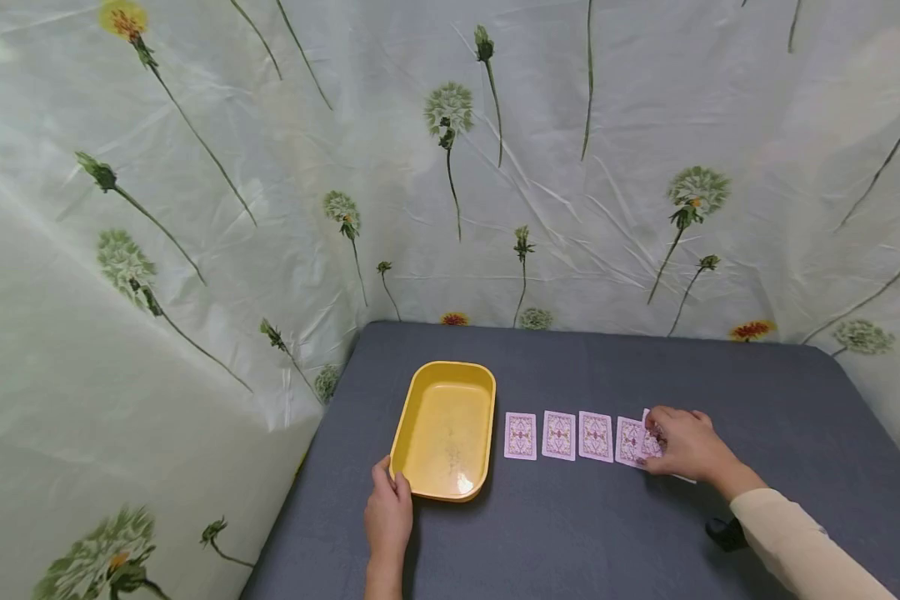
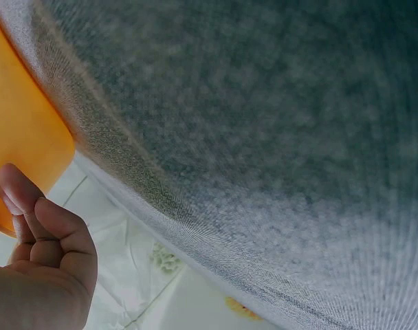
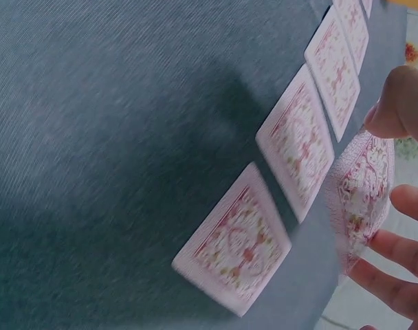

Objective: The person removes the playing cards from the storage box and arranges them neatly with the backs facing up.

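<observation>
My left hand (image 1: 390, 508) grips the near left corner of a yellow rectangular tray (image 1: 407, 425). In the left wrist view, bent fingers of the left hand (image 2: 51, 254) lie against the orange-looking tray wall (image 2: 23, 130). Over the right end of a row of cards, my right hand (image 1: 690, 446) pinches one playing card (image 3: 364, 189) between thumb and fingertips, above the table. Its pink patterned back shows. Other playing cards lie back up in the row, among them a leftmost card (image 1: 521, 436) and, in the right wrist view, a nearest card (image 3: 236, 240); the right hand partly covers that end.
A dark grey cloth covers the table (image 1: 570, 533). Behind and left of it hangs a pale flowered sheet (image 1: 390, 167). A small black object (image 1: 726, 533) lies by the right sleeve (image 1: 802, 542); its kind is unclear.
</observation>
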